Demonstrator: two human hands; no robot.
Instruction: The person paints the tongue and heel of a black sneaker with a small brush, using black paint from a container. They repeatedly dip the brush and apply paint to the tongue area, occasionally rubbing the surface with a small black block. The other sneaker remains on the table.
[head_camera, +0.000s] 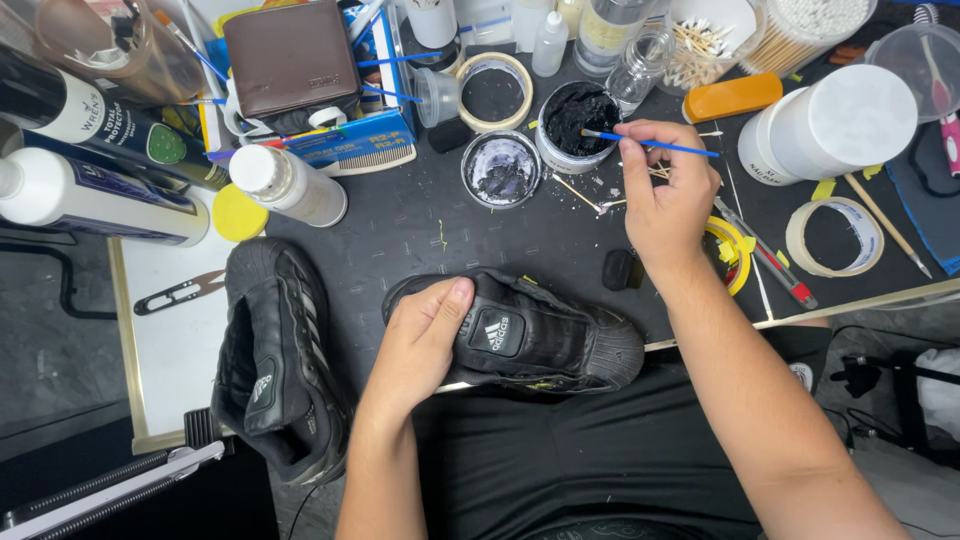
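Head view: our left hand (425, 335) grips the black shoe (530, 335) at desk edge, over our lap. Right hand (665, 195) pinches a thin blue brush (650, 143), tip dipped in the black paint jar (578, 125). We judge loading underway; no wet paint visible on shoe yet. 2nd shoe (275, 360) lies to the left, untouched.

Far left: blue flat box (350, 140) under a brown wallet (290, 55). Dark labelled bottles (90, 115) lie beside it. White tub (835, 125) far right.
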